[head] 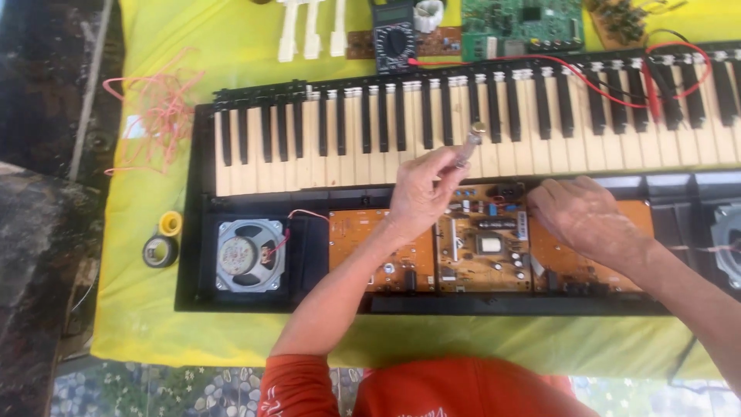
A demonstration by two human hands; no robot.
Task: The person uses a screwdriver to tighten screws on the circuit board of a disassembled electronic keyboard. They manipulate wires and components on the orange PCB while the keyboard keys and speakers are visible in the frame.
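- Left hand (421, 193) raised above the opened keyboard (463, 131), fingers pinched shut on a small metallic part with a brass-coloured tip (471, 139); what the part is I cannot tell. Held clear of the keys, likely so it stays out of the way of the other hand.
- Right hand (575, 212) lies flat on the brown circuit boards (494, 247) in the keyboard's open front bay, fingertips at the dark components near the middle board. Fingers together and pressed down; whether they grip anything is hidden.
- Hands apart, with the middle board between them.
- Keyboard lies with its top cover off, keys at the far side, boards at the near side, so the electronics face the person.
- Round speaker (248, 255) sits in the keyboard's left end, red wire leading off it. A second speaker shows at the right end, partly cut off.
- Multimeter (394, 35) rests beyond the keys; its red lead (587, 73) trails across the black keys, within reach of the boards.
- Green circuit board (521, 23) and loose white keys (312, 27) lie beyond the keyboard too, set aside.
- Two tape rolls (162, 241), one yellow and one dark, sit left of the keyboard on the yellow cloth (154, 324) covering the bench.
- Tangle of pink wire (154, 116) lies at the keyboard's far left corner.
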